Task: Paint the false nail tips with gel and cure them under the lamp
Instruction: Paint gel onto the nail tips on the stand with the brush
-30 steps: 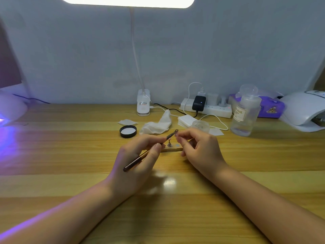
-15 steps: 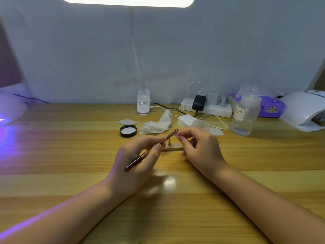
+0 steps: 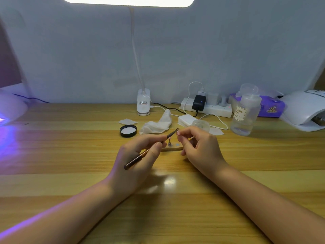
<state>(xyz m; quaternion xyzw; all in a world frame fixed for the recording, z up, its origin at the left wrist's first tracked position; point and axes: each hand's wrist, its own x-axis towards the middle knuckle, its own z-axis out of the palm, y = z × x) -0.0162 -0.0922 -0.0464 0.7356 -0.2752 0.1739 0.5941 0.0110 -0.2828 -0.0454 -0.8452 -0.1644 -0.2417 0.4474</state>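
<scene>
Gel being brushed onto a false nail tip held above the wooden holder strip [image 3: 173, 149].

Largest to smallest: behind the strip, far right, a white curing lamp [image 3: 303, 110]; directly before the strip, the left hand [image 3: 139, 159] pinches a gel brush [image 3: 151, 149], fingers curled round its shaft; just right of the strip, the right hand [image 3: 198, 147] pinches the nail tip [image 3: 178, 132] between fingertips. The brush's long axis runs from lower left up to upper right, bristles pointing at the tip, just above the strip. Judged step: coating. The next move likely calls for steady strokes, then carrying the tip to the lamp.
</scene>
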